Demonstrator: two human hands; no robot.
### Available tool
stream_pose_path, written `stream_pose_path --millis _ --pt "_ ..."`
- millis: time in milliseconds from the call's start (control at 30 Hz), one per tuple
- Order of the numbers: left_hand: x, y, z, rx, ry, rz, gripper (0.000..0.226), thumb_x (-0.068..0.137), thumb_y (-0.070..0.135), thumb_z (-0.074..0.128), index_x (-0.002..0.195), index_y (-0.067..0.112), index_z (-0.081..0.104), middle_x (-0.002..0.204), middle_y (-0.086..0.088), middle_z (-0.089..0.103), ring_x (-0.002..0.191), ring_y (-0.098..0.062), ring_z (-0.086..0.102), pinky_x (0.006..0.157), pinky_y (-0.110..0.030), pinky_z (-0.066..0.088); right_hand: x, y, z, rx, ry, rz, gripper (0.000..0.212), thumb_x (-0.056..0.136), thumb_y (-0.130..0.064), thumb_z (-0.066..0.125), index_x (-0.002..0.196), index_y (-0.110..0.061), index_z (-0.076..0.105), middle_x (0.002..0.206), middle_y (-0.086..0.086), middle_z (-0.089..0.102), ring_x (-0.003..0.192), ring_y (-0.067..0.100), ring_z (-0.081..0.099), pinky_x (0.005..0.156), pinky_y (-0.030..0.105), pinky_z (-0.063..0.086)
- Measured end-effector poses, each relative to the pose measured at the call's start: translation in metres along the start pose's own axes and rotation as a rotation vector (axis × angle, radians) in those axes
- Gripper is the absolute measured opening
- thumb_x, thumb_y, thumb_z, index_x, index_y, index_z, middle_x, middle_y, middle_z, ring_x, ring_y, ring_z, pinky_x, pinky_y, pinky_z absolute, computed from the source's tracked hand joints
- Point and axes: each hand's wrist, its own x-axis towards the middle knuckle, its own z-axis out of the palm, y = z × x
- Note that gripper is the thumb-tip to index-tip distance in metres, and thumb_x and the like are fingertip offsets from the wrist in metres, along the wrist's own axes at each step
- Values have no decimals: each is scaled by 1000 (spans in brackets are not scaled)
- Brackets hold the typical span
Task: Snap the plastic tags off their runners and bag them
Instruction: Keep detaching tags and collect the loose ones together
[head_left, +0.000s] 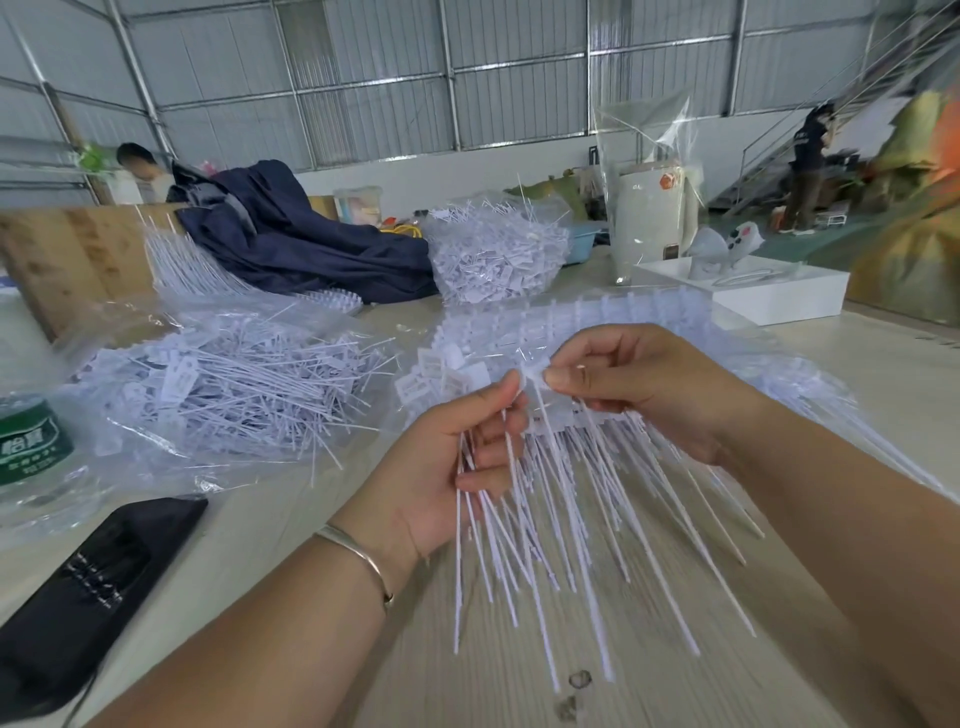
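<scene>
Status: partly done. Loose tags (234, 384) heaped on open bag (156, 467), table's left side. Left hand (441, 467) grips detached bundle; right hand (639, 384) pinches tag on runner (597, 312) at centre. Many remain attached.

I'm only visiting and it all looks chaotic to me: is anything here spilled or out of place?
Mostly it looks like work in progress. The loose tags on the left lie spread over an open clear bag, some poking past its edge. A dark jacket is dumped on the table among the piles.
</scene>
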Motion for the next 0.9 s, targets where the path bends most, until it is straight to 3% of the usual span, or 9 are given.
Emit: stream_pose_path --millis 233,333,400,500,667,767,900 --pt "3 4 -7 251 186 -16 22 67 16 70 49 22 59 45 9 29 33 -3 22 29 -15 17 -2 -1 -17 -119 38 70 14 66 -15 82 75 -6 78 58 7 55 51 8 41 49 13 37" --pt "3 10 -15 260 233 4 26 68 15 70 47 22 57 46 9 28 35 -4 22 31 -15 17 -2 -1 -29 -140 100 88 24 63 -19 81 76 0 74 61 11 50 55 13 39 51 14 36" --pt "1 10 -16 271 228 24 27 69 14 71 45 19 61 50 9 27 39 -4 22 36 -14 18 -2 1 -31 -136 137 89 22 71 -20 78 77 0 71 62 9 48 57 14 38 54 14 36" --pt "4 2 -14 267 261 26 24 73 10 73 51 17 65 55 5 33 43 -5 31 40 -15 27 0 3 -25 -126 117 100 3 83 -5 67 84 -4 70 57 0 52 53 10 43 51 12 36" --pt "7 -2 -10 236 307 6 20 84 26 70 75 11 60 63 -3 58 49 -12 50 44 -21 46 2 4 -11 -95 9 113 20 82 10 52 82 -3 66 57 3 57 51 10 46 49 14 36" --pt "5 1 -10 248 240 -23 31 83 40 65 72 19 46 54 5 39 37 -5 30 32 -15 27 1 4 -6 -108 -53 99 17 84 9 56 86 -3 68 60 1 60 53 9 48 50 13 38" --pt "5 2 -9 290 213 -17 36 74 46 69 69 23 42 52 9 19 36 -3 17 33 -16 14 0 7 -3 -155 -53 89 11 85 2 65 92 -4 71 66 0 66 59 10 55 58 18 43"
